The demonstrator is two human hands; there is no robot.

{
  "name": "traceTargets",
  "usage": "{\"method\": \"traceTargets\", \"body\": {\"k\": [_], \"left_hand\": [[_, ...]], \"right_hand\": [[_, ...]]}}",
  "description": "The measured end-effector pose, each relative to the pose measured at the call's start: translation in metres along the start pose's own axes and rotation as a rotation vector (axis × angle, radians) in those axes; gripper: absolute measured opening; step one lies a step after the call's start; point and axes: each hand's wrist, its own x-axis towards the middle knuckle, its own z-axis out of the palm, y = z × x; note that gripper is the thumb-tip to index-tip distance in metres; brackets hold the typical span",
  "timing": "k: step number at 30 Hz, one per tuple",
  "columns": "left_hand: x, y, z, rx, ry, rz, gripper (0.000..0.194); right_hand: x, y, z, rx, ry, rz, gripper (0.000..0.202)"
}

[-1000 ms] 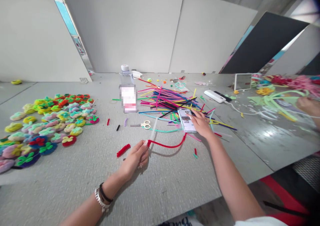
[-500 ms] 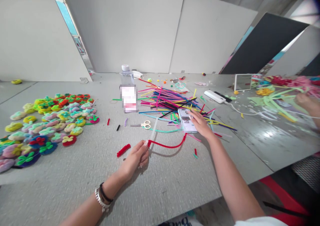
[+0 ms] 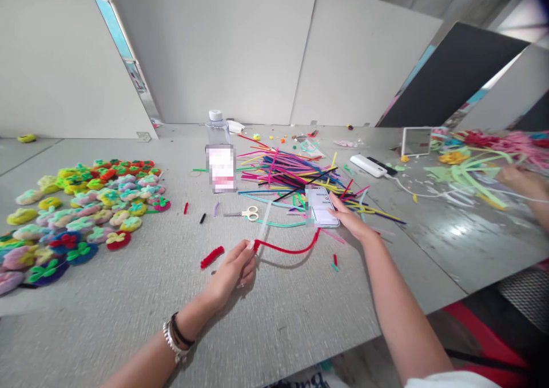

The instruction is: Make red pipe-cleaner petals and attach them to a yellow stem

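My left hand (image 3: 235,262) is closed in a pinch on a red pipe cleaner (image 3: 291,252), which curves rightward to the phone's lower edge. A pale translucent strip (image 3: 266,219) shows just above those fingertips. At its right edge, a smartphone (image 3: 322,206) with a lit screen is gripped by my right hand (image 3: 348,215), one digit lying over the screen. Left of my left hand lies a tightly coiled red piece (image 3: 212,257). Scissors (image 3: 246,214) with cream handles rest on the table between the hands.
Colourful pipe cleaners (image 3: 295,168) lie piled behind the phone. Many fuzzy flower-topped pieces (image 3: 90,222) cover the left side. A bottle (image 3: 218,130), another phone-like screen (image 3: 222,171) and a white power bank (image 3: 368,166) with a cable stand farther back. Another person's hand (image 3: 521,179) is at right.
The right fingers have drawn back from the middle of the phone to its right edge, and the screen shows different content. My left hand has stayed still. The other person's hand has shifted slightly.
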Motion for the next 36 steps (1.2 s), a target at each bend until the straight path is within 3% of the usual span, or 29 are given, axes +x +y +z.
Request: {"method": "traceTargets", "body": {"k": [11,18,25,36], "left_hand": [[-0.001,0.002,0.001,0.010,-0.004,-0.001,0.039],[0.000,-0.001,-0.001,-0.006,-0.012,0.009,0.038],[0.000,-0.001,-0.001,-0.006,-0.012,0.001,0.039],[-0.001,0.001,0.000,0.012,-0.002,0.003,0.038]], "right_hand": [[-0.002,-0.015,0.011,-0.101,0.063,0.030,0.074],[0.007,-0.009,0.021,-0.264,0.146,-0.019,0.085],[0.004,-0.003,0.005,0.103,0.094,0.006,0.068],[-0.001,-0.008,0.003,0.091,0.099,-0.024,0.071]]}}
